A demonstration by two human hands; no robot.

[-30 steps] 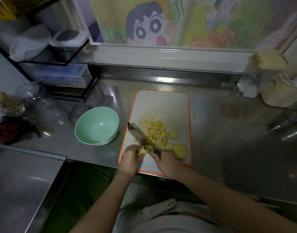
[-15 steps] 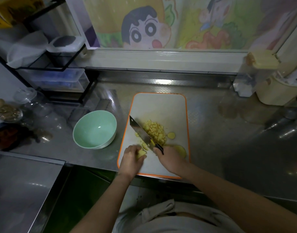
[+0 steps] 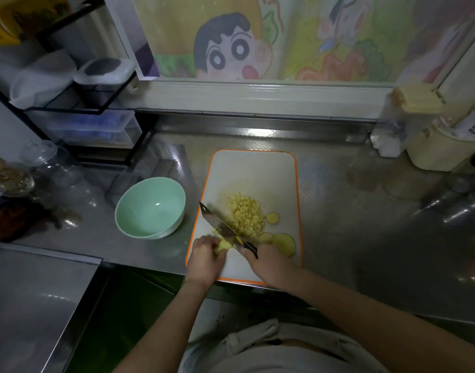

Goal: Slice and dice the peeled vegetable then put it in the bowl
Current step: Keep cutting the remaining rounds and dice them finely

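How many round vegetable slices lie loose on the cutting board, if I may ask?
3: small slice right of the diced pile; medium slice nearer the right hand; large slice beside it, rightward. Others may be hidden.

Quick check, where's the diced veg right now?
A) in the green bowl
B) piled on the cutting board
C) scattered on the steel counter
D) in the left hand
B: the diced pieces lie in a pile on the cutting board, just right of the knife blade; the green bowl shows none inside.
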